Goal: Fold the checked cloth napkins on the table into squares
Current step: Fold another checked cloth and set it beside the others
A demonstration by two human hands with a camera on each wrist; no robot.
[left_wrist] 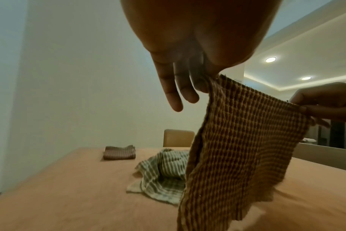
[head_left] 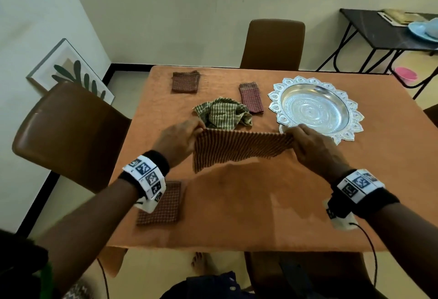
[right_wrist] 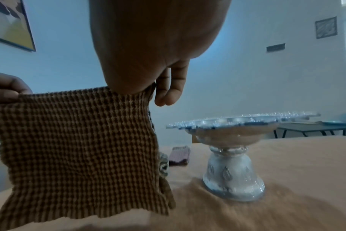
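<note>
A brown-and-orange checked napkin hangs spread above the middle of the table. My left hand pinches its upper left corner, the other fingers hanging straight. My right hand pinches the upper right corner. A crumpled green checked napkin lies behind it. Folded napkins lie at the far left, at the far middle and near my left wrist.
The table wears an orange cloth. A silver footed tray stands right of the napkins, close to my right hand. Brown chairs stand at the left and far side. A black side table is at back right.
</note>
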